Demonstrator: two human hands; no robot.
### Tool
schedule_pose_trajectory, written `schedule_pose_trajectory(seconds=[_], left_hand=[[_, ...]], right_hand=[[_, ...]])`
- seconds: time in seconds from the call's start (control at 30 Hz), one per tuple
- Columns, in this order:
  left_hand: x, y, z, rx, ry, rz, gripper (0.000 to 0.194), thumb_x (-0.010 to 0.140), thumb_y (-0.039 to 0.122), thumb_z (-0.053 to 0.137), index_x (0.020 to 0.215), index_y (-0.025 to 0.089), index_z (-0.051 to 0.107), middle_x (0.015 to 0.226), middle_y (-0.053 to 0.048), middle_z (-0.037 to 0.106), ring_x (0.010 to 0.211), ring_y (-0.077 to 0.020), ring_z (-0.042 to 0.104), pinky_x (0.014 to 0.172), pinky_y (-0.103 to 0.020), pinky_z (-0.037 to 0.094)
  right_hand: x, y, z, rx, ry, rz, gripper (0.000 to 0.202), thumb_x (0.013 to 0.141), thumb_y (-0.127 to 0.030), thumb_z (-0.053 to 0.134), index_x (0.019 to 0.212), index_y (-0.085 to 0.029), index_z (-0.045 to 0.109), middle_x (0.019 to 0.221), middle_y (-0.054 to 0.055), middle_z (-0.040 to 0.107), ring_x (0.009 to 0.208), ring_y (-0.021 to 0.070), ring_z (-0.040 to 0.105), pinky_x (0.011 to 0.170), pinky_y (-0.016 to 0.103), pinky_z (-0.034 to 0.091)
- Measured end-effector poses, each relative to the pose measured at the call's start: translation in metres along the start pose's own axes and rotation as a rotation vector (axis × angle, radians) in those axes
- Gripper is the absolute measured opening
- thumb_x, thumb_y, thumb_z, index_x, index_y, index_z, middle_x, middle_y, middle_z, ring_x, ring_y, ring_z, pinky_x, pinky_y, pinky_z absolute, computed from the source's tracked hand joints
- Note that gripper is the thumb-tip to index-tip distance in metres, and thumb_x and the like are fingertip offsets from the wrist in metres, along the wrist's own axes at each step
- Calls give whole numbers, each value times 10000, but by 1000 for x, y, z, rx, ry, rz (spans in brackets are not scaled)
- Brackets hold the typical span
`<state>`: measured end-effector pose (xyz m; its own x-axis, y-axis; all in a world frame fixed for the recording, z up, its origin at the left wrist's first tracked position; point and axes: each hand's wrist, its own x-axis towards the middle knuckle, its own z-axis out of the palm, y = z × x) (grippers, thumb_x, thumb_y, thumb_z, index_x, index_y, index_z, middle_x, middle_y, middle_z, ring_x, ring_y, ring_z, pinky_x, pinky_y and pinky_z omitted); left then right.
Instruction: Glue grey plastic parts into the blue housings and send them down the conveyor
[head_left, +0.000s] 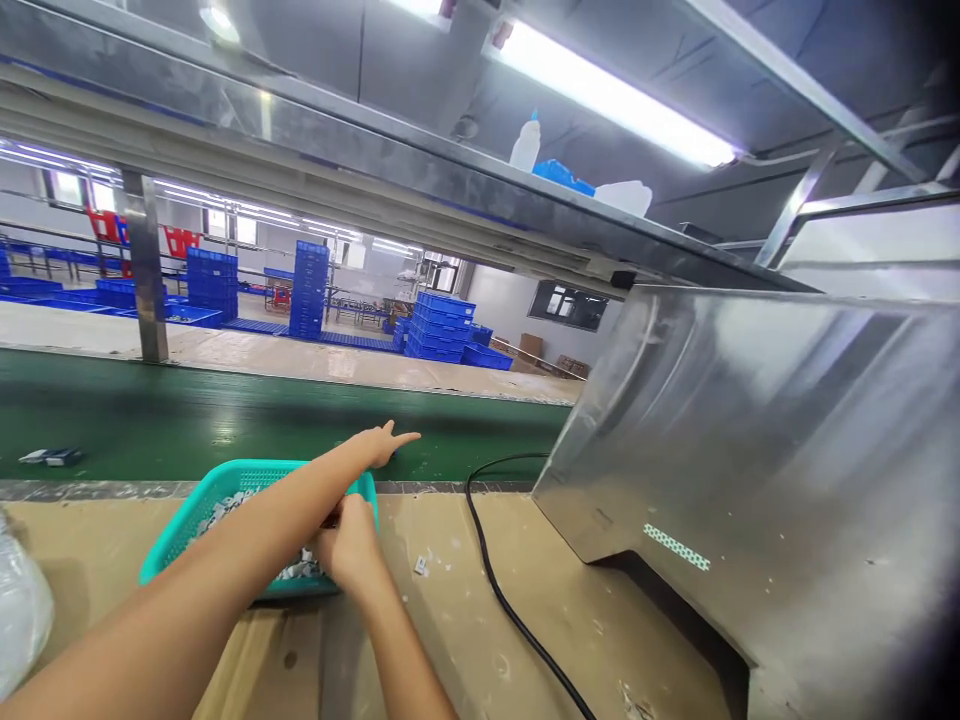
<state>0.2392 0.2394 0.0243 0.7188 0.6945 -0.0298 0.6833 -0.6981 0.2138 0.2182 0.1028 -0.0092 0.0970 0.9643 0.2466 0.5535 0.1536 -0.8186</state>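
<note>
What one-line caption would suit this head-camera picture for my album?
Left hand stretches over the green conveyor belt while right hand dips into a teal basket of small parts.

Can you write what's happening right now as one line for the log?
left hand: stretched over green belt, fingers open | right hand: in teal basket of small parts | black cable: beside basket

Two bare forearms of one person enter from the lower edge, neither covered by a sleeve as far as the frame shows. The left hand (379, 447) and right hand (346, 545) wear no gloves, rings or wristbands that can be made out. The fingers (405, 438) are slim, uncovered, and carry no visible markings.
</note>
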Motion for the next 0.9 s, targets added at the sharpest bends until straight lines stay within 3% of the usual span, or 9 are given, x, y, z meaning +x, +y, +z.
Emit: schedule_pose_trajectory(seconds=[0.2,0.3,0.4,0.5,0.6,0.7,0.77,0.9], left_hand=[[4,-19,5,-43,-48,-57,280,806,269,489,1064,161,499,1076,-72,529,915,-186,539,760,-377,461],[-10,-23,-5,-167,41,-83,271,809,269,484,1058,165,503,1079,-70,527,923,-186,535,765,-376,457],[-38,-20,-27,-355,183,-94,300,810,278,479,1081,151,479,1076,-77,521,899,-186,539,745,-381,463],[-93,-13,-47,-579,285,-101,301,851,193,356,1148,153,374,952,-60,539,784,-138,567,683,-319,476],[-175,-6,-51,-772,315,-98,318,816,118,284,1119,195,344,800,-2,512,681,-86,557,648,-246,461],[-260,-6,-34,-1153,251,-69,281,743,130,399,1007,223,417,681,35,462,572,-77,486,562,-211,398],[-304,-9,-15,-1273,204,-112,223,732,177,468,948,229,446,629,46,440,547,-80,434,532,-210,348],[-345,-15,16,-1368,274,-265,156,739,296,526,843,228,432,747,30,505,565,-71,415,537,-214,322]], right_hand=[[-1,2,-2,57,-92,-37,134,552,-44,557,517,-135,650,495,0,611,572,174,586,442,205,379],[3,7,1,118,-111,-33,129,587,-54,575,569,-163,640,536,-14,616,556,143,575,470,207,416],[7,10,6,183,-126,-1,70,688,-97,570,676,-154,608,553,-33,588,490,97,549,462,202,443],[8,8,8,249,-161,19,95,800,-192,529,754,-116,565,579,-51,556,447,56,518,441,191,446],[5,3,5,322,-157,8,169,832,-235,499,743,-104,557,610,-46,559,477,52,526,471,197,461],[1,-3,1,401,-126,-17,158,795,-233,548,703,-106,558,573,-48,567,491,65,556,516,226,493],[-3,-9,-1,445,-100,-42,163,728,-259,609,664,-117,561,544,-35,584,508,90,590,568,259,520],[-28,-35,-2,453,-96,-117,176,629,-302,658,622,-141,588,562,12,625,546,150,631,604,310,539]])
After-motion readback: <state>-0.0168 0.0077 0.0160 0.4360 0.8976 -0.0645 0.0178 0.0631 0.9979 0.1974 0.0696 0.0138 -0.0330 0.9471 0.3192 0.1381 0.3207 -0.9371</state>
